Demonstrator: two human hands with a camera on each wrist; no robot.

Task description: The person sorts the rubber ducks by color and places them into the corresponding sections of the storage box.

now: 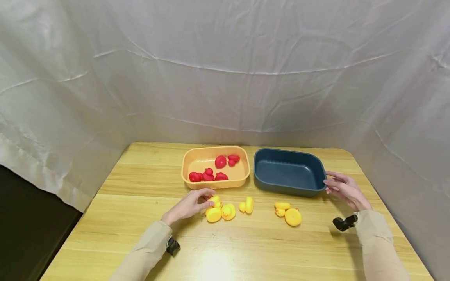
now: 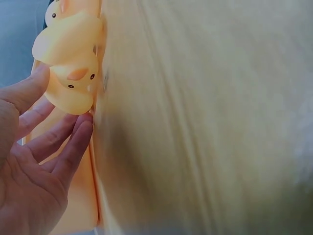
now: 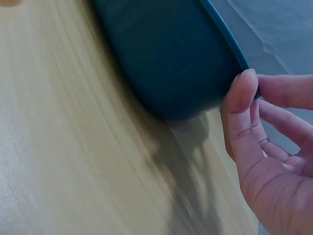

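Observation:
My left hand (image 1: 190,205) is at a cluster of yellow rubber ducks, its thumb and fingers on either side of one rubber duck (image 2: 71,85). In the left wrist view the thumb touches that duck's side and the fingertips meet its edge. Two more rubber ducks (image 1: 228,211) lie against it on the table. At the right, my right hand (image 1: 346,191) pinches the near right rim of a dark blue bin (image 3: 161,54) between thumb and fingers. Nothing lies in the blue bin.
An orange bin (image 1: 233,183) holding several red rubber ducks (image 1: 220,161) stands left of the blue one. A lone yellow duck (image 1: 249,205) and a pair of yellow ducks (image 1: 293,217) lie in front on the wooden table (image 1: 267,249). Pale curtains (image 1: 225,78) surround the table's back and sides.

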